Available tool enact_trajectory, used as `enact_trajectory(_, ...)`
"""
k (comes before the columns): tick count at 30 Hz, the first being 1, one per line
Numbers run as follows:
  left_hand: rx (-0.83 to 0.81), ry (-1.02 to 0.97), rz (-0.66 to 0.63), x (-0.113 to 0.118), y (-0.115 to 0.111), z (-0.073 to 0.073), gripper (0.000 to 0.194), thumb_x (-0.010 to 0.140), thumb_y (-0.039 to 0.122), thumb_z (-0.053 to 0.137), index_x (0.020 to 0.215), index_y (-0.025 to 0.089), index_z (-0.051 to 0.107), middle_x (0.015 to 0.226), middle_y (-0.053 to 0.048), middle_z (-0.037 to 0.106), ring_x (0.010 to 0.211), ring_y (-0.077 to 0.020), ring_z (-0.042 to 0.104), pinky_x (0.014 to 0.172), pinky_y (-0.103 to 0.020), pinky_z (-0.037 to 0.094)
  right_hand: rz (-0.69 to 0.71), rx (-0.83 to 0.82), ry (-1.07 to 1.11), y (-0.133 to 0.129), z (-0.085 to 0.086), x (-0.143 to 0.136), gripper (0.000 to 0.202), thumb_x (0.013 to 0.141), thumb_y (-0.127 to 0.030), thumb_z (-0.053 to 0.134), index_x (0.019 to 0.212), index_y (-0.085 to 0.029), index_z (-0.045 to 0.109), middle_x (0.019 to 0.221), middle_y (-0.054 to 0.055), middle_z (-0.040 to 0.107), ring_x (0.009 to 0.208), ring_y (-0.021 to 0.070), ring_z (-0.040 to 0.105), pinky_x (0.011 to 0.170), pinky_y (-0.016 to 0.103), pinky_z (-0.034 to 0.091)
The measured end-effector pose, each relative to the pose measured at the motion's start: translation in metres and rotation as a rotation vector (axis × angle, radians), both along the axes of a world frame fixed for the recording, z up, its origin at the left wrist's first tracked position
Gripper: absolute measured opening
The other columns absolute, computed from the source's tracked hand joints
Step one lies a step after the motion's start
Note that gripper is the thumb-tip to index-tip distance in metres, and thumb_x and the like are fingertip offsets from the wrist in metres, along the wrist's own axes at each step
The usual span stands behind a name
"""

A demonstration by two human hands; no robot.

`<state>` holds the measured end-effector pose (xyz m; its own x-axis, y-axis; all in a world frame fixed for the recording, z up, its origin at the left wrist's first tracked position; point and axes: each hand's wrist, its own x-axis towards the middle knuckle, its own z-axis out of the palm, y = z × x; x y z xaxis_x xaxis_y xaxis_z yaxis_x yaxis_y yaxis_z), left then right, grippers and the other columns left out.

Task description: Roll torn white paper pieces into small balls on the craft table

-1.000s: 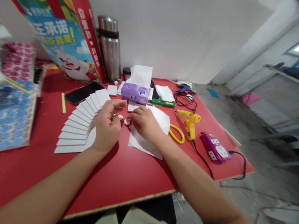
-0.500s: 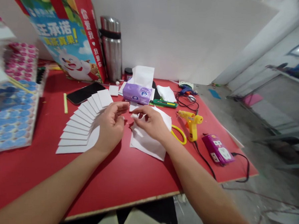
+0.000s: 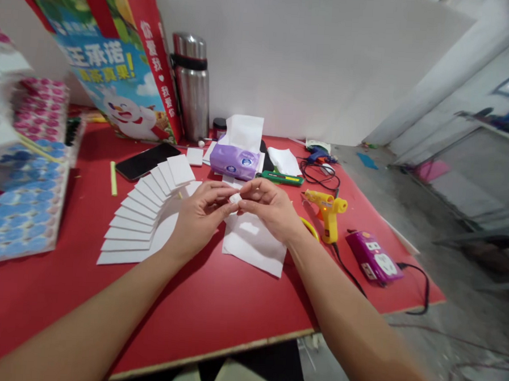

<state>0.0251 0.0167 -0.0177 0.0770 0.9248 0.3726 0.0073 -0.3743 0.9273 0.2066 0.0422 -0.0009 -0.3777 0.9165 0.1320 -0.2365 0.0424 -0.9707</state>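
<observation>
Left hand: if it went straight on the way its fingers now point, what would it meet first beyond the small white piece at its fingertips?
Most likely the fingers of the right hand, which close on the small white piece opposite the left hand; depth is unclear.

- Worktop: red surface, pale front edge, running from the left edge of the frame to the lower right.
- Left side: tray of blue rosettes, lying flat.
- Left of centre: white panels, overlapping in a fan; yellow strip and dark phone near them.
- Upper left: printed bag, standing; steel flask, upright just beside it.
- Upper centre: dark-lidded jar; green cutter, lying lengthwise.
- Centre: white sheet, flat, partly covered.
- Right of centre: yellow glue gun, orange light visible; purple power socket, black cable attached.
</observation>
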Motion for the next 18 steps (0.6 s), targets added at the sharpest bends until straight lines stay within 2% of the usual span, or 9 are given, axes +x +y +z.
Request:
enact_trajectory(5,0.033,0.039,0.043,-0.001,0.002,-0.001,0.017,0.086,0.026,0.077,0.101,0.020,0.071,0.110,-0.005,0.066,0.092,-0.0160,0.065,0.080,-0.030,0.054,0.010,-0.043,0.027,0.000,-0.003,-0.001,0.028,0.076,-0.024,0.085,0.094,-0.019,0.065,0.089,0.000,0.075,0.080,0.0131,0.073,0.084,0.032,0.061)
enact_trajectory(8,0.042,0.073,0.079,0.000,0.000,0.000,0.015,0.088,0.025,0.074,0.099,0.019,0.067,0.106,-0.005,0.064,0.088,-0.0157,0.064,0.077,-0.030,0.053,-0.027,-0.013,-0.040,-0.004,-0.001,-0.005,0.028,0.077,-0.028,0.085,0.094,-0.018,0.066,0.092,0.001,0.075,0.081,0.0143,0.074,0.082,0.032,0.062)
enact_trajectory(14,0.116,0.207,0.117,0.000,-0.003,0.000,0.009,0.091,0.018,0.068,0.099,0.018,0.065,0.098,-0.003,0.062,0.086,-0.0142,0.060,0.080,-0.029,0.050,-0.198,0.267,-0.387,-0.016,0.003,-0.015,0.022,0.084,-0.034,0.078,0.094,-0.019,0.064,0.090,0.001,0.072,0.075,0.0145,0.073,0.069,0.027,0.058)
enact_trajectory(18,-0.005,0.033,0.027,0.002,-0.004,0.001,0.015,0.087,0.019,0.072,0.101,0.017,0.066,0.101,-0.004,0.066,0.093,-0.0164,0.064,0.086,-0.032,0.053,-0.266,0.395,-0.472,-0.016,0.004,-0.012,0.010,0.092,-0.029,0.069,0.093,-0.019,0.065,0.084,-0.001,0.070,0.070,0.0117,0.069,0.068,0.026,0.055)
